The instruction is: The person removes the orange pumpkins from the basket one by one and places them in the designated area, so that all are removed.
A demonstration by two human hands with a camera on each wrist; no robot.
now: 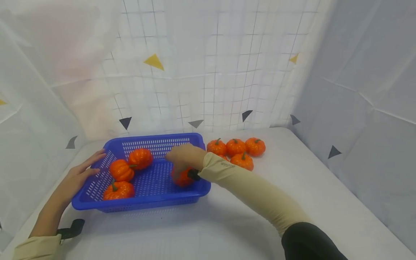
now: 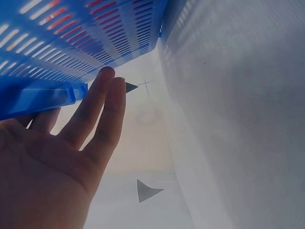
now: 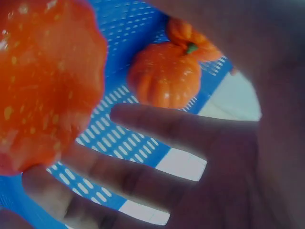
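A blue slotted plastic basket (image 1: 152, 199) stands on the white table. My left hand (image 1: 76, 177) is at its left rim; in the left wrist view two fingers (image 2: 114, 109) lie against the outside, below the rim. My right hand (image 1: 186, 156) reaches down inside the right end, over an orange pumpkin (image 1: 185, 180). In the right wrist view, that pumpkin (image 3: 47, 86) is close to the camera; spread fingers reach its edge, and the palm is apart from it. Three more pumpkins lie along the left side: a back one (image 1: 141, 159), a middle one (image 1: 121, 170) and a front one (image 1: 118, 190).
Right of the basket several small pumpkins (image 1: 236, 147) sit close together on the table (image 1: 276, 173), partly behind the right sleeve. White sheeting (image 1: 195, 90) with grid lines and dark and yellow patches rises behind; grey sheeting (image 1: 364, 90) borders the right side.
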